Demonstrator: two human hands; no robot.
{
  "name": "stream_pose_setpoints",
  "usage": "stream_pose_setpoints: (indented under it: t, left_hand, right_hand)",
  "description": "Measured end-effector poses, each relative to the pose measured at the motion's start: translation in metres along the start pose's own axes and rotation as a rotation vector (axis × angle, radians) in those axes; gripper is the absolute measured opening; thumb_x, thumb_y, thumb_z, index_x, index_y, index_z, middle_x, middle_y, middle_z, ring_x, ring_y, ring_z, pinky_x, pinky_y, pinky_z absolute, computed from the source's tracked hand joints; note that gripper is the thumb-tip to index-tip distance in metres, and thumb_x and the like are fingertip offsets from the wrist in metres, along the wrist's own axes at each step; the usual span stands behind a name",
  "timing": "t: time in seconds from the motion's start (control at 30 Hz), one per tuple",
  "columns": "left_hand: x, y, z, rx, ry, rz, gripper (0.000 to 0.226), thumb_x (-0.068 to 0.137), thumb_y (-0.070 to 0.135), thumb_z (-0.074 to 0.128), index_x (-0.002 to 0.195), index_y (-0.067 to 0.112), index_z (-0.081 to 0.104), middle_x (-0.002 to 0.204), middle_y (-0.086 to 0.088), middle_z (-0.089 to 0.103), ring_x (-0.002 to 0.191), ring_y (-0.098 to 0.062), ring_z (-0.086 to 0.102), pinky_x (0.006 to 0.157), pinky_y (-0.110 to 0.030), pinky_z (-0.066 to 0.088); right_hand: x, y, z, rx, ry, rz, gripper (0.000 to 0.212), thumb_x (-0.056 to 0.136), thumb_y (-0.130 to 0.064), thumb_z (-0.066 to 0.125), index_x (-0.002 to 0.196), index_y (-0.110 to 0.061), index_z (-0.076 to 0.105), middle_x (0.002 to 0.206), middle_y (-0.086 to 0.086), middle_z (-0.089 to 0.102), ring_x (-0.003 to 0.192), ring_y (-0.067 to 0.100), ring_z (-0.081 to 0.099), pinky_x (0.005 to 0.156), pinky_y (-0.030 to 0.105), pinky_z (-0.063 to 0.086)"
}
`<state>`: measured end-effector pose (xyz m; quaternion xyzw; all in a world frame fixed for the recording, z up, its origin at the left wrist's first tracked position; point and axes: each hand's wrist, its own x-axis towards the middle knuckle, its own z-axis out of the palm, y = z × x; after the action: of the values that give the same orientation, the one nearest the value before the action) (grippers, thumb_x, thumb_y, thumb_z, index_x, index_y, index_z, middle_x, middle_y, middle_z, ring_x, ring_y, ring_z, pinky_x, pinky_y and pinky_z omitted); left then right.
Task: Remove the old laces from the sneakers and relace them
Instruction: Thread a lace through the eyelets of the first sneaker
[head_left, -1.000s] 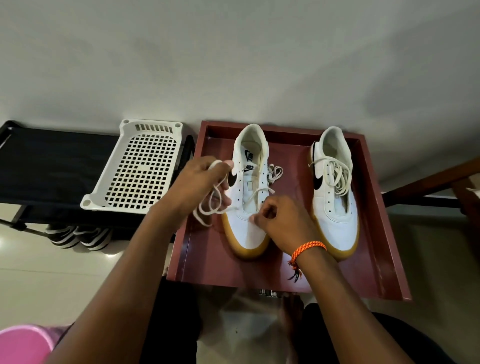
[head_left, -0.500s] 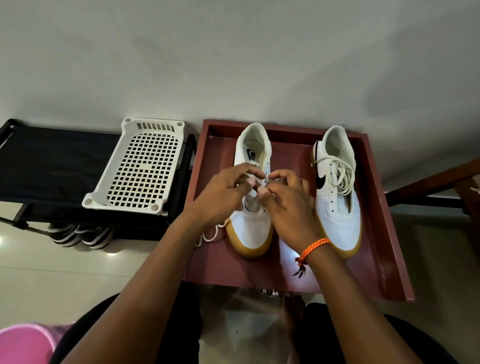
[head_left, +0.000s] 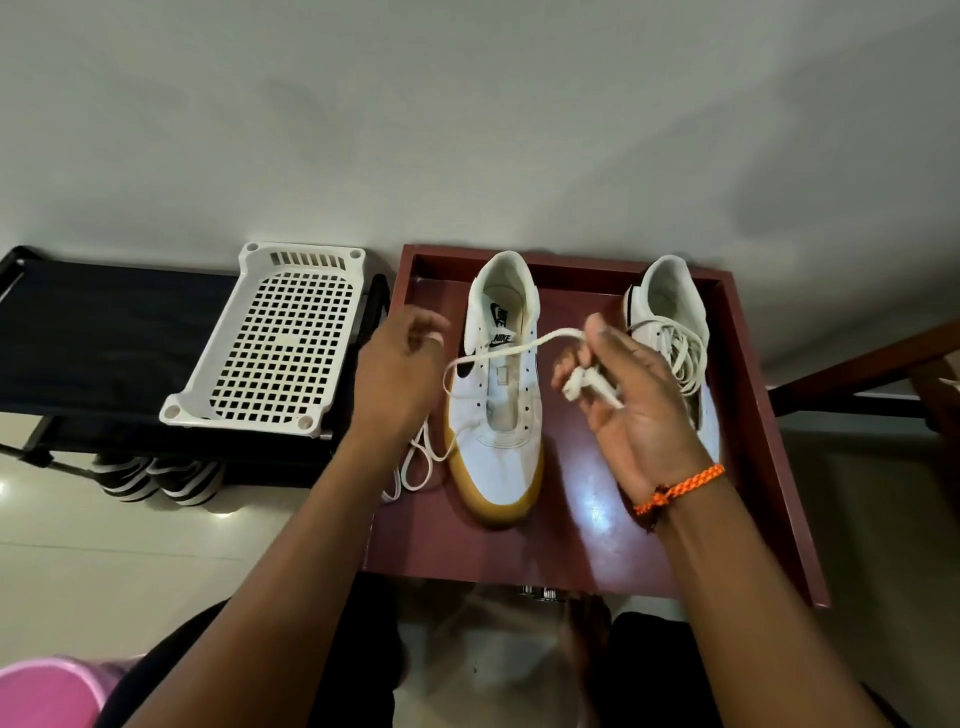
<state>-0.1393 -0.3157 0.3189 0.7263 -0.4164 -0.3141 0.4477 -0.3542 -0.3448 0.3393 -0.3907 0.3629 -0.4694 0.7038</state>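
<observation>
Two white sneakers with tan soles stand on a dark red tray. The left sneaker has bare eyelets and an open tongue. A white lace crosses above it, drops over its left side and lies coiled on the tray beside its toe. My right hand is raised between the shoes and pinches a bunched end of that lace. My left hand hovers left of the shoe, fingers loosely spread, holding nothing that I can see. The right sneaker still has its lace threaded and loosely piled.
A white perforated plastic basket rests on a black rack left of the tray. Striped shoes sit under the rack. A pink object shows at bottom left. Wooden furniture stands at right.
Both hands left the left sneaker's tongue and moved apart. My right hand rose to the right with the lace end; the lace now runs free across the shoe.
</observation>
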Motion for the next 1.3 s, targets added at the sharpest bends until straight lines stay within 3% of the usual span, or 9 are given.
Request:
stream_pose_setpoints:
  t: [0.1, 0.27, 0.43, 0.57, 0.67, 0.83, 1.0, 1.13, 1.3]
  left_hand:
    - [-0.015, 0.017, 0.011, -0.094, -0.254, 0.309, 0.030, 0.110, 0.002, 0.046, 0.122, 0.012, 0.072, 0.112, -0.001, 0.073, 0.108, -0.016, 0.070, 0.096, -0.029, 0.054]
    - [-0.017, 0.020, 0.023, -0.189, -0.409, 0.265, 0.028, 0.106, 0.004, 0.053, 0.123, 0.017, 0.070, 0.088, -0.025, 0.069, 0.078, -0.036, 0.068, 0.076, -0.047, 0.058]
    - [-0.006, 0.023, 0.006, -0.459, -0.141, 0.108, 0.026, 0.103, -0.008, 0.052, 0.118, 0.003, 0.069, 0.076, 0.002, 0.069, 0.056, 0.000, 0.046, 0.053, -0.013, 0.039]
    - [0.004, 0.021, -0.006, -0.535, 0.073, 0.093, 0.021, 0.101, -0.007, 0.055, 0.113, 0.005, 0.068, 0.068, 0.021, 0.059, 0.059, 0.004, 0.047, 0.056, -0.011, 0.036]
    - [-0.005, 0.031, -0.008, -0.450, -0.072, 0.168, 0.023, 0.099, -0.009, 0.059, 0.119, -0.001, 0.068, 0.069, -0.001, 0.061, 0.060, -0.005, 0.052, 0.060, -0.015, 0.044]
    - [-0.017, 0.037, 0.002, -0.263, -0.368, 0.257, 0.019, 0.099, -0.005, 0.067, 0.117, 0.000, 0.065, 0.075, -0.014, 0.072, 0.062, -0.012, 0.069, 0.067, -0.018, 0.053]
    - [-0.008, 0.030, -0.003, -0.244, -0.271, 0.272, 0.015, 0.100, -0.001, 0.067, 0.112, -0.002, 0.059, 0.075, -0.004, 0.068, 0.069, -0.017, 0.067, 0.074, -0.031, 0.054]
    - [-0.001, 0.022, -0.006, -0.296, -0.024, 0.175, 0.012, 0.102, 0.000, 0.063, 0.113, 0.004, 0.063, 0.079, -0.005, 0.067, 0.069, -0.012, 0.062, 0.070, -0.025, 0.051]
    - [0.009, 0.002, -0.010, -0.169, 0.289, -0.011, 0.011, 0.102, 0.010, 0.061, 0.107, 0.020, 0.062, 0.082, -0.013, 0.069, 0.066, -0.012, 0.060, 0.071, -0.037, 0.052]
  right_hand:
    - [-0.002, 0.012, 0.010, -0.265, -0.033, -0.006, 0.031, 0.100, -0.030, 0.066, 0.080, -0.006, 0.066, 0.085, 0.010, 0.067, 0.081, 0.018, 0.060, 0.077, 0.035, 0.049]
    - [-0.003, 0.018, 0.014, -0.431, -0.069, 0.021, 0.032, 0.106, -0.018, 0.060, 0.086, 0.006, 0.064, 0.077, 0.018, 0.066, 0.071, 0.022, 0.063, 0.069, 0.030, 0.055]
    - [0.002, 0.012, 0.009, -0.237, 0.328, 0.132, 0.030, 0.103, -0.022, 0.065, 0.076, -0.011, 0.058, 0.063, 0.004, 0.054, 0.051, 0.021, 0.054, 0.052, 0.032, 0.051]
    - [0.003, 0.022, -0.014, -0.740, 0.724, 0.013, 0.016, 0.097, -0.022, 0.063, 0.085, -0.018, 0.054, 0.068, -0.004, 0.058, 0.062, 0.022, 0.059, 0.066, 0.044, 0.054]
    - [-0.002, 0.029, -0.001, -0.891, 0.530, -0.206, 0.007, 0.091, -0.014, 0.064, 0.096, -0.019, 0.062, 0.086, -0.005, 0.065, 0.080, 0.011, 0.062, 0.077, 0.040, 0.050]
    - [-0.005, 0.042, 0.020, -0.964, 0.002, -0.425, 0.054, 0.093, -0.013, 0.063, 0.146, -0.022, 0.055, 0.137, -0.005, 0.064, 0.132, 0.014, 0.057, 0.112, 0.041, 0.045]
    - [-0.007, 0.026, 0.025, -0.518, -0.044, -0.161, 0.016, 0.104, -0.002, 0.059, 0.113, -0.005, 0.072, 0.062, -0.006, 0.060, 0.056, 0.008, 0.050, 0.062, 0.029, 0.047]
    - [-0.004, 0.007, 0.008, -0.446, 0.010, -0.050, 0.029, 0.104, -0.011, 0.063, 0.079, 0.003, 0.068, 0.055, 0.006, 0.036, 0.051, 0.011, 0.028, 0.053, 0.033, 0.023]
    - [0.003, -0.002, -0.001, -0.363, 0.164, -0.065, 0.028, 0.099, -0.002, 0.062, 0.071, 0.002, 0.063, 0.062, 0.003, 0.050, 0.054, 0.011, 0.034, 0.055, 0.027, 0.030]
